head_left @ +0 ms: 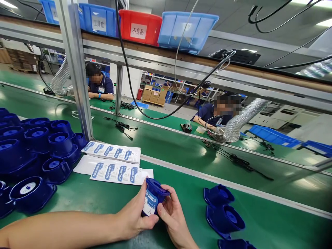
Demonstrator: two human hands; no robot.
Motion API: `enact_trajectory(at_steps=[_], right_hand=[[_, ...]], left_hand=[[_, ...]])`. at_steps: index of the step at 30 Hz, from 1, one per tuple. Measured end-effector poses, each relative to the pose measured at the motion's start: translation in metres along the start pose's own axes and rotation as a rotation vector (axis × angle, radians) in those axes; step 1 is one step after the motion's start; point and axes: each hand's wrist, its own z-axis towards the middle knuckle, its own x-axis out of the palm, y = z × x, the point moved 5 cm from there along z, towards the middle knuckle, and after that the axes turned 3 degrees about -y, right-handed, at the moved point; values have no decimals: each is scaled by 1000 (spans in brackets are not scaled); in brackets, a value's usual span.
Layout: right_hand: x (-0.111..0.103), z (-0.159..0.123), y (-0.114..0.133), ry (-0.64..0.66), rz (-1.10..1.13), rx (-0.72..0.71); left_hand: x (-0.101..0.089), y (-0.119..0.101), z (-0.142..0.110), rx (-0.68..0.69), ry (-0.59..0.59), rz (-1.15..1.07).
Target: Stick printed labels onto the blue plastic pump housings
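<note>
Between both hands is a round dark-blue plastic housing [158, 187] with a blue-and-white label [150, 203] on its side. My left hand [135, 214] grips it from the left, thumb low by the label's bottom edge. On the other side my right hand [173, 214] holds it, fingers at the rim and thumb against the wall. Just behind the hands lie printed label sheets [114, 168], with blue-and-white labels in rows. More blue housings [62, 141] crowd the left side, some stacked. To the right, several similar housings [228, 218] stand in a line.
The green bench [109, 197] has a metal rail [181, 173] along its far side and an upright post [76, 69]. Overhead a shelf carries blue bins and a red bin [140, 27]; a black cable [129, 79] hangs down. Beyond, two people sit near cables and foil ducts [243, 117].
</note>
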Motion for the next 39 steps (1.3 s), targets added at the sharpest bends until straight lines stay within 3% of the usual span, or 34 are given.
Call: enact_trajectory(at_steps=[6,9,16,27,39], right_hand=[[0,0,-3,17,175,127],[4,-3,-3,75,182,150],[6,-4,0,117,6,35],[9,-7,7,87,-17,-24],[13,-14,3,215,-385,-129]], left_hand=[[-11,14,8,-183,0,-503],[-12,17,11,-274,-27,-619],[-19,23,11,-273,-98,-563],[-20,20,12,-271,-58,-488],[-14,9,8,-189,-28,-392]])
